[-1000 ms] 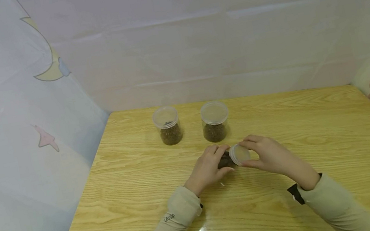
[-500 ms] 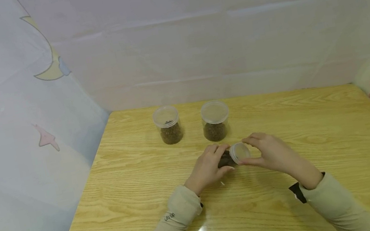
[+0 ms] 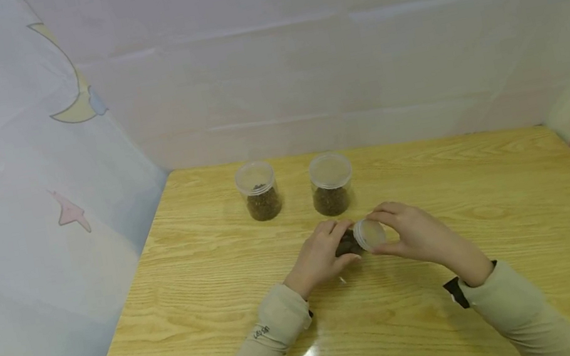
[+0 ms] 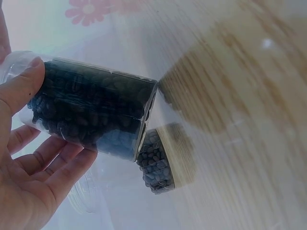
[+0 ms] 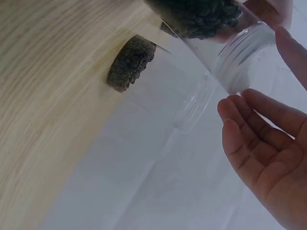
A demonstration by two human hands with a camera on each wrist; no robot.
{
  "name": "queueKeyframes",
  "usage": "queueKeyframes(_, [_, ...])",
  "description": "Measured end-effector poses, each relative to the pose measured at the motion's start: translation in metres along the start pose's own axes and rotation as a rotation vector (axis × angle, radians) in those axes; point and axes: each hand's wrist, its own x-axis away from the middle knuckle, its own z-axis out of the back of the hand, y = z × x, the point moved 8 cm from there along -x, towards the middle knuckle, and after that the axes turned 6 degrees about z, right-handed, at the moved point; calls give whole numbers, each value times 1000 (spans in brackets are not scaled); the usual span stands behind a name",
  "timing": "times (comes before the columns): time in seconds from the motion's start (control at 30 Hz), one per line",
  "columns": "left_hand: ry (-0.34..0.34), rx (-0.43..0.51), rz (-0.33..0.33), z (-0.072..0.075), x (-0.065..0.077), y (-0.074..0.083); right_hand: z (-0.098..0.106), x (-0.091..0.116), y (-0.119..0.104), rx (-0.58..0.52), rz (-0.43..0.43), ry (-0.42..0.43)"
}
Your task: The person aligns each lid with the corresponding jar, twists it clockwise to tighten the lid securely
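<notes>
My left hand [image 3: 319,258] grips a clear jar [image 4: 91,105] round its side, thumb on one face and fingers on the other. Dark, bean-like seeds [image 5: 204,17] fill much of it. The jar leans in the head view, with its clear lid [image 3: 370,234] turned to the right. At that lid is my right hand [image 3: 416,237], holding its rim between thumb and fingertips. The lid sits on the jar's mouth. My left palm and fingers hide part of the jar in the head view.
Two more lidded clear jars stand upright at the back of the wood-grain table [image 3: 205,243]: a left one [image 3: 263,204] and a right one [image 3: 331,198], both partly full of dark seeds. A pale printed sheet [image 3: 271,98] hangs behind.
My right fingers have shifted on the lid's rim, spreading back half a second ago and now closing over it again. The left hand and jar have stayed nearly still.
</notes>
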Motion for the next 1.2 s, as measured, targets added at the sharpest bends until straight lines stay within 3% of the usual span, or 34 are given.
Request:
queueKeyframes(0.2, [10, 16, -4, 2, -1, 0, 0, 1, 3, 10, -20, -6])
queueKeyframes(0.43, [17, 16, -15, 3, -1, 1, -5, 0, 2, -19, 34, -47])
queueKeyframes(0.77, [7, -37, -11, 0, -2, 2, -7, 0, 9, -3, -77, -37])
queueKeyframes(1.03, [2, -20, -3, -1, -2, 1, -7, 2, 5, -55, 26, -37])
queueKeyframes(1.2, [-14, -28, 5, -1, -1, 1, -9, 1, 4, -38, 29, -2])
